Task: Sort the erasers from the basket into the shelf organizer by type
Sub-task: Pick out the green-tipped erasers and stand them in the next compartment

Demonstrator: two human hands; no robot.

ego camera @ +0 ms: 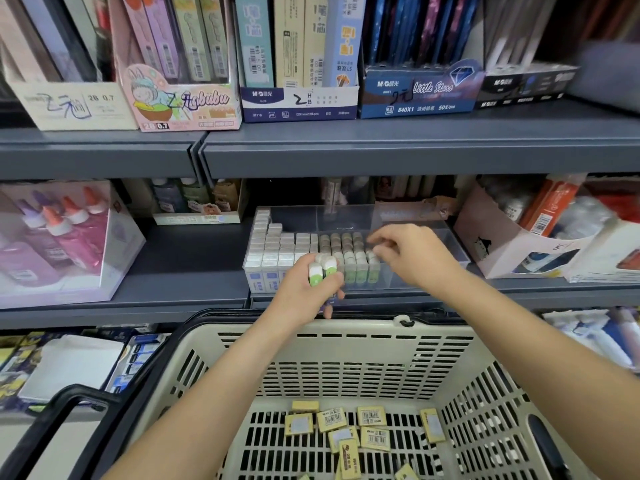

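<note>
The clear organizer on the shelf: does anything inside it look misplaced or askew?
Nothing stands out. In the organizer, blue-sleeved erasers stand in rows at left, green-sleeved erasers beside them; the left hand holds more green ones.

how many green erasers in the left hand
2, both gripped in the left hand: left eraser, right eraser, side by side. Others may be hidden in the fist.

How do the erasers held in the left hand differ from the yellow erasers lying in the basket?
The held erasers are white with green sleeves; the yellow erasers carry barcode labels. The held erasers stand upright, gripped by the left hand; the yellow erasers lie flat, scattered in the basket. The held erasers look narrow; the yellow erasers squarish. Both are small blocks.
</note>
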